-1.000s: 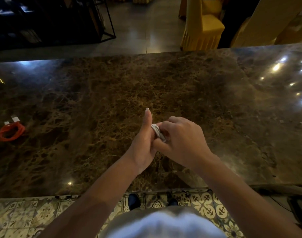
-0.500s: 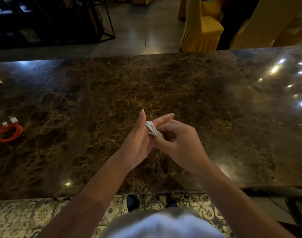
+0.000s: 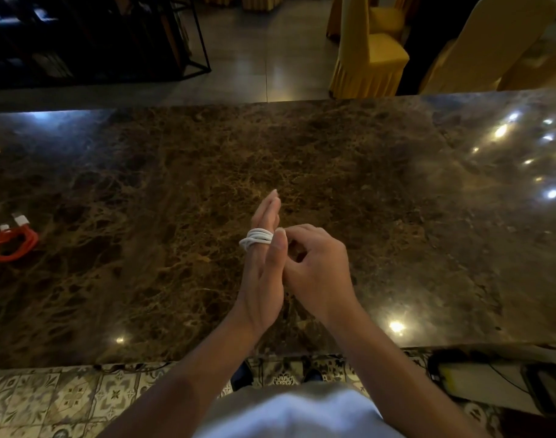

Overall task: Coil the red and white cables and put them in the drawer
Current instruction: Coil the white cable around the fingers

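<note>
White cable point(image 3: 257, 238): wound round straight fingers of left hand point(image 3: 261, 273), thumb alongside. Right hand point(image 3: 314, 267): curled, grip unclear. Red cable point(image 3: 12, 243): coiled, marble counter point(image 3: 365, 172). Step: finishing white coil. Next: slide off intact; drawer unseen.

1. The dark veined marble counter point(image 3: 333, 153) runs across the room, the person standing at its near edge.
2. Over its middle, both hands — left hand point(image 3: 262, 279) just left of the right hand point(image 3: 317, 267), touching.
3. The thin white cable point(image 3: 256, 239) sits wound around the left fingers.
4. The coiled red cable point(image 3: 13, 245) lies far left on the counter, well apart.
5. Behind the counter — yellow skirted chairs point(image 3: 368, 55) at right, a black metal-framed rack point(image 3: 112, 36) at left.
</note>
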A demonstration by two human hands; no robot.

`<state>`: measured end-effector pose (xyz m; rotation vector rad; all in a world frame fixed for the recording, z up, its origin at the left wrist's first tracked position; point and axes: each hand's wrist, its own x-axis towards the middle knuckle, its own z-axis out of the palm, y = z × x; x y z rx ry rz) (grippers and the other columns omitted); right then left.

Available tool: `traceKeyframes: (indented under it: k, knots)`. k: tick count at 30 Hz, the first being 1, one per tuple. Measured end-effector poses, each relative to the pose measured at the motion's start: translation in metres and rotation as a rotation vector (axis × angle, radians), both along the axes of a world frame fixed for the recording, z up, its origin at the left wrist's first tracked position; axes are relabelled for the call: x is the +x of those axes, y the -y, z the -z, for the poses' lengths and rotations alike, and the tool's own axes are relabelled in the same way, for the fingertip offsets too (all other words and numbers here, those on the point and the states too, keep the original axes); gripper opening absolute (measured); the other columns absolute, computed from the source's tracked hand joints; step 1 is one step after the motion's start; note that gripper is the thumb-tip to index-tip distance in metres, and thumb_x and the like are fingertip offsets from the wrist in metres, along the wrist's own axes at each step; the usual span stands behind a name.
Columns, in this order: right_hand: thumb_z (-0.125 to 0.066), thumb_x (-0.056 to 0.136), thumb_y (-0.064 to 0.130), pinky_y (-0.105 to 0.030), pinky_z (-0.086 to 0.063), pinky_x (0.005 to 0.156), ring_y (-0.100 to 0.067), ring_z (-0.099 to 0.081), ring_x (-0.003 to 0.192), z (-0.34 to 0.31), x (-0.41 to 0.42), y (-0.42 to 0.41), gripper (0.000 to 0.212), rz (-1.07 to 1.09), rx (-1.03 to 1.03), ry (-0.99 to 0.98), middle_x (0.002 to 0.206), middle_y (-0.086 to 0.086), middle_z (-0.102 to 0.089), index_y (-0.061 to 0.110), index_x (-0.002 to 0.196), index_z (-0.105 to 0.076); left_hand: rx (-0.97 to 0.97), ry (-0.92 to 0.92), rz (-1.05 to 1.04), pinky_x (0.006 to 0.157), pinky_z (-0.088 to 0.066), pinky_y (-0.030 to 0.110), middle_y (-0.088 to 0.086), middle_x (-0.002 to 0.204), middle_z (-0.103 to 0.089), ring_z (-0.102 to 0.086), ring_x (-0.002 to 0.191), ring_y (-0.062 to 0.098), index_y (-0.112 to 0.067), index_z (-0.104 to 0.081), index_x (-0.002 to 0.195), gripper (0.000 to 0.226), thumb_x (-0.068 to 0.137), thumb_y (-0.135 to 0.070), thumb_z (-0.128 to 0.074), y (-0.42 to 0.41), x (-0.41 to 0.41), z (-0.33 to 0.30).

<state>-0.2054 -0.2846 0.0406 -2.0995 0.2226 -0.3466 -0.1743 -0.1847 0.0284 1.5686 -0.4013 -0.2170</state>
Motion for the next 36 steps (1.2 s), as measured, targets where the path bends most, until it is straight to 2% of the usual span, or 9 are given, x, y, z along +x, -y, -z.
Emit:
traceKeyframes:
  k: [9,12,15,19,21,24,28,32,36]
  knots:
    - [-0.078,0.080,0.007,-0.034,-0.050,0.063,-0.015,-0.062,0.068,-0.001,-0.001,0.015,0.015,-0.152,0.380,-0.065,0.081,0.001,-0.070,0.014,0.093,-0.073,0.012,-0.230,0.210,0.122,-0.028,0.025,-0.012,0.162,-0.039,-0.034,0.149,-0.002,-0.020,-0.041,0.156,0.109,0.076,-0.094,-0.040,-0.010,0.016,-0.005]
    - [-0.074,0.073,0.005,-0.040,-0.045,0.064,-0.018,-0.053,0.071,-0.007,0.002,0.014,0.024,-0.194,0.525,-0.053,0.080,-0.005,-0.057,0.014,0.089,-0.057,-0.017,-0.256,0.256,0.127,-0.026,0.038,-0.007,0.164,-0.039,-0.033,0.152,0.007,-0.027,-0.048,0.151,0.097,0.079,-0.092,-0.040,-0.011,0.019,-0.005]
    - [-0.073,0.070,0.006,-0.043,-0.040,0.064,-0.021,-0.047,0.073,-0.010,0.004,0.015,0.027,-0.240,0.487,-0.054,0.082,-0.007,-0.052,0.011,0.088,-0.053,-0.069,-0.276,0.260,0.124,-0.030,0.031,-0.003,0.164,-0.039,-0.035,0.151,0.007,-0.019,-0.043,0.154,0.107,0.076,-0.092,-0.044,-0.012,0.018,-0.010]
    - [-0.077,0.078,0.002,-0.035,-0.056,0.077,-0.016,-0.066,0.089,-0.014,0.003,0.022,0.034,-0.267,0.607,-0.029,0.101,-0.003,-0.067,0.010,0.107,-0.061,-0.213,-0.362,0.254,0.124,-0.031,0.041,0.003,0.164,-0.039,-0.040,0.150,0.015,-0.016,-0.036,0.158,0.116,0.074,-0.095,-0.039,-0.018,0.019,-0.016]
    - [-0.081,0.082,0.013,-0.032,-0.059,0.087,-0.013,-0.070,0.104,-0.011,0.001,0.025,0.039,-0.178,0.458,-0.045,0.114,0.001,-0.070,0.015,0.116,-0.064,-0.242,-0.388,0.221,0.124,-0.028,0.038,0.001,0.166,-0.036,-0.039,0.150,0.011,-0.018,-0.036,0.159,0.120,0.069,-0.098,-0.040,-0.022,0.021,-0.018]
    - [-0.082,0.083,0.033,-0.024,-0.055,0.077,-0.008,-0.065,0.094,-0.007,0.003,0.024,0.029,-0.136,0.111,-0.133,0.106,0.007,-0.067,0.023,0.110,-0.074,-0.220,-0.353,0.199,0.119,-0.027,0.028,-0.005,0.167,-0.033,-0.036,0.150,0.004,-0.020,-0.036,0.159,0.126,0.062,-0.100,-0.046,-0.022,0.020,-0.020]
    - [-0.081,0.083,0.030,-0.018,-0.048,0.066,-0.007,-0.062,0.079,-0.012,0.003,0.019,0.027,-0.153,0.066,-0.157,0.095,0.006,-0.067,0.018,0.107,-0.078,-0.153,-0.288,0.179,0.120,-0.027,0.026,-0.009,0.168,-0.030,-0.032,0.151,0.002,-0.023,-0.033,0.160,0.122,0.066,-0.100,-0.040,-0.019,0.015,-0.016]
    - [-0.074,0.083,0.041,-0.032,-0.055,0.071,-0.009,-0.061,0.081,-0.018,0.004,0.014,0.035,-0.143,-0.060,-0.152,0.096,0.007,-0.066,0.019,0.110,-0.077,-0.143,-0.239,0.164,0.124,-0.025,0.027,-0.012,0.168,-0.030,-0.028,0.153,0.002,-0.024,-0.031,0.161,0.116,0.072,-0.097,-0.037,-0.020,0.013,-0.015]
    - [-0.077,0.085,0.025,-0.037,-0.055,0.067,-0.011,-0.061,0.076,-0.017,0.001,0.008,0.019,-0.098,-0.063,0.002,0.090,0.007,-0.066,0.020,0.103,-0.077,-0.115,-0.152,0.152,0.126,-0.022,0.028,-0.012,0.167,-0.029,-0.026,0.154,0.001,-0.017,-0.028,0.161,0.114,0.078,-0.094,-0.036,-0.017,0.009,-0.018]
